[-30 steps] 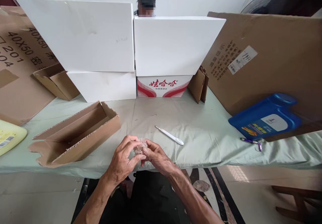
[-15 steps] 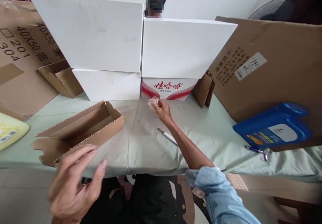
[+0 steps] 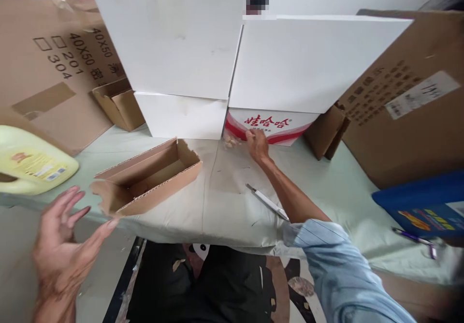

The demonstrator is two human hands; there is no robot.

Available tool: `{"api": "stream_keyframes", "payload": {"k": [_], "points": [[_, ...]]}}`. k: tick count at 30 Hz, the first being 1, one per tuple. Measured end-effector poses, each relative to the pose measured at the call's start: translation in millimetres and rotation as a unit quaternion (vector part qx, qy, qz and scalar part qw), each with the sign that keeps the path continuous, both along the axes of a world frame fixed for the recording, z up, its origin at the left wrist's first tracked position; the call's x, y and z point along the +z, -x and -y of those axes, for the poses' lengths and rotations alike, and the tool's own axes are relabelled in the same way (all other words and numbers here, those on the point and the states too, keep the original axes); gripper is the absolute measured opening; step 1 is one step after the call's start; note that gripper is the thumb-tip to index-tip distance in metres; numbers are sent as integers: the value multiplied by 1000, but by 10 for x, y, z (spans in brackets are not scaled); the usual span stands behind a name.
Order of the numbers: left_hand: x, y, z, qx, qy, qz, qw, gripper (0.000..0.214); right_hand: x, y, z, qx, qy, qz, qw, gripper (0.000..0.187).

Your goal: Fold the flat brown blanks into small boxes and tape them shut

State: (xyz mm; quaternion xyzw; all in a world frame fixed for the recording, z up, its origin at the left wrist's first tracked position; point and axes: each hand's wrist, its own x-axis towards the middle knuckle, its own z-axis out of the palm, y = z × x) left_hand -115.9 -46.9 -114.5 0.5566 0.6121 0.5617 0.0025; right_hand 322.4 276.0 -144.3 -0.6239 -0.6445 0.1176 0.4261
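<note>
My left hand (image 3: 67,245) is raised near the table's front edge, fingers spread and nothing in it. Just beyond it lies an open-topped, long cardboard box (image 3: 170,180), its near end flap folded out. My right hand (image 3: 258,145) reaches to the back of the table, in front of a white box with red lettering (image 3: 308,122). Its fingers are curled together. A crumpled piece of clear plastic (image 3: 232,141) lies left of the fingertips, apparently apart from them. Below my right forearm rests a white-handled utility knife (image 3: 267,200).
White panels (image 3: 181,42) stand across the back, with a person's head behind them. Large brown cartons (image 3: 398,86) flank both sides. A yellow jug (image 3: 36,161) is at left, a blue container (image 3: 420,207) and a purple pen (image 3: 413,237) at right. Smaller cardboard pieces (image 3: 322,132) lean near the panels.
The view has swung left. The clear plastic, in my right fingers before, now lies beside them near the white box. My left hand has moved away from the long cardboard box and spread wider.
</note>
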Motion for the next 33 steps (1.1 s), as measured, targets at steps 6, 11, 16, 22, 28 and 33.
{"api": "stream_keyframes", "payload": {"k": [6, 11, 16, 22, 28, 33], "points": [[66, 46, -15, 1, 18, 73, 997, 85, -176, -263, 866, 102, -23, 49, 993, 34], [118, -37, 316, 109, 62, 50, 991, 16, -535, -618, 1597, 117, -5, 139, 983, 41], [-319, -318, 571, -148, 365, -80, 916, 19, -724, -715, 2001, 98, 2, 169, 981, 50], [-1246, -929, 614, -249, 481, -242, 805, 25, -757, -654, 2098, 77, -4, 177, 981, 52], [-1635, -918, 631, -234, 518, -267, 778, 17, -770, -636, 2149, 63, -28, 151, 986, 48], [-1728, -860, 633, -208, 516, -261, 789, 38, -798, -655, 2181, 46, -33, 125, 990, 36]]}}
